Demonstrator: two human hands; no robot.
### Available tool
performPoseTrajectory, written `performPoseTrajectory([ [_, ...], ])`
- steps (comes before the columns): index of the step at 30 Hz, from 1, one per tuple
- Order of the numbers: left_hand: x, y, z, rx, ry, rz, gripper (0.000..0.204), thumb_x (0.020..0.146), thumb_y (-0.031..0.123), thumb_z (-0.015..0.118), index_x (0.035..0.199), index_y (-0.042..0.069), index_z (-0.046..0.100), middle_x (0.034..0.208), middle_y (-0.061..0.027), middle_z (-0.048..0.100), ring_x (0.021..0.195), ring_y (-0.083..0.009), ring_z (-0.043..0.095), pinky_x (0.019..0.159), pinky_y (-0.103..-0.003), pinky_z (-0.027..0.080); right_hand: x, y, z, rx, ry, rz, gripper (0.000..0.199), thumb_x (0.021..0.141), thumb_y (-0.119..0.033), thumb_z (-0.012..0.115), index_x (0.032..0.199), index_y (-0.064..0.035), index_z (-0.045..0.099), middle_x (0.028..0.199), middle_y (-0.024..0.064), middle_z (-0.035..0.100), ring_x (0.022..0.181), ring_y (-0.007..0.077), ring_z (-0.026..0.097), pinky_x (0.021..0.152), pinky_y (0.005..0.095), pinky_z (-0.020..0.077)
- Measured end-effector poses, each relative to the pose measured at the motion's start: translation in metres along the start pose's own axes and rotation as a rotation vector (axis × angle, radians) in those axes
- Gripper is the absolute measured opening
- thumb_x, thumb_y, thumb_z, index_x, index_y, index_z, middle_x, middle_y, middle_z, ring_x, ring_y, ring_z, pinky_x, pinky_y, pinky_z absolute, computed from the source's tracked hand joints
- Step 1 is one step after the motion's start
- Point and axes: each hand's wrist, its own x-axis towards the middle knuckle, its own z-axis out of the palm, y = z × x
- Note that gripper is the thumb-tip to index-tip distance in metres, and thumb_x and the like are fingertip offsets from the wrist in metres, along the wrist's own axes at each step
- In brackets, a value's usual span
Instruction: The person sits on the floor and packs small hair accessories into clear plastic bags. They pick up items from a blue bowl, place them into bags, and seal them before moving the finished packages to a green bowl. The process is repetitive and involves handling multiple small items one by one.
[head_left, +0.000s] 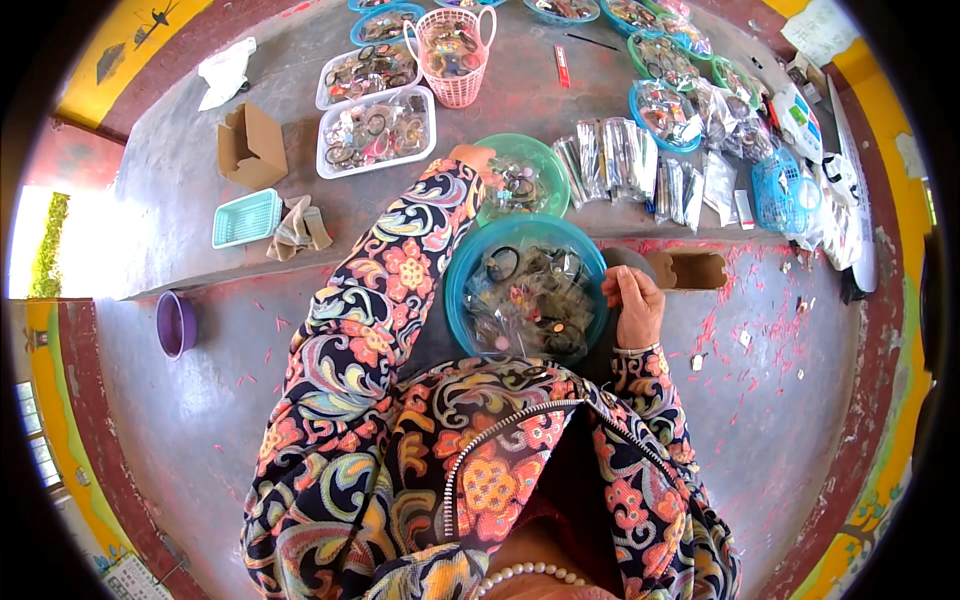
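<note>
A teal-blue basin (pixel 457 300) sits at my lap, heaped with small clear plastic packets that hold dark rings and small coloured bits. Touching its far side is a green basin (pixel 556 160) with a smaller heap of similar packets. My left hand (pixel 477 160) reaches over to the green basin's left rim and grips it, its fingers partly hidden. Beside the blue basin's right rim, my right hand (pixel 638 302) is raised with its fingers curled together; whatever they may hold is too small to make out.
White trays (pixel 378 168) and a pink basket (pixel 458 90) of packets stand far left, near a cardboard box (pixel 250 145) and mint tray (pixel 246 220). Bundled clear sleeves (pixel 615 160) and a blue basket (pixel 780 190) lie right. A purple tub (pixel 176 325) stands on the floor.
</note>
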Motion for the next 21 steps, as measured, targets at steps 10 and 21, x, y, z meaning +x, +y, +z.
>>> performPoseTrajectory([
  [10, -0.141, 0.048, 0.045, 0.508, -0.185, 0.244, 0.036, 0.089, 0.032, 0.046, 0.102, 0.0, 0.057, 0.09, -0.0102, 0.062, 0.084, -0.0166, 0.059, 0.075, -0.029, 0.046, 0.0, 0.006, -0.006, -0.068, -0.059, -0.049, 0.025, 0.086, -0.019, 0.051, 0.083, 0.0026, 0.062, 0.07, 0.0046, 0.06, 0.062, 0.0077, 0.053, 0.054, 0.0199, 0.0406],
  [21, -0.193, 0.028, 0.062, 0.808, 0.039, 0.437, 0.034, 0.087, 0.032, 0.046, 0.092, 0.0, 0.059, 0.078, -0.0207, 0.058, 0.076, -0.0339, 0.057, 0.068, -0.037, 0.043, -0.006, 0.029, -0.008, -0.352, -0.155, -0.267, 0.019, 0.083, -0.017, 0.054, 0.083, 0.0002, 0.062, 0.07, 0.0058, 0.061, 0.06, 0.0106, 0.056, 0.054, 0.0221, 0.0426],
])
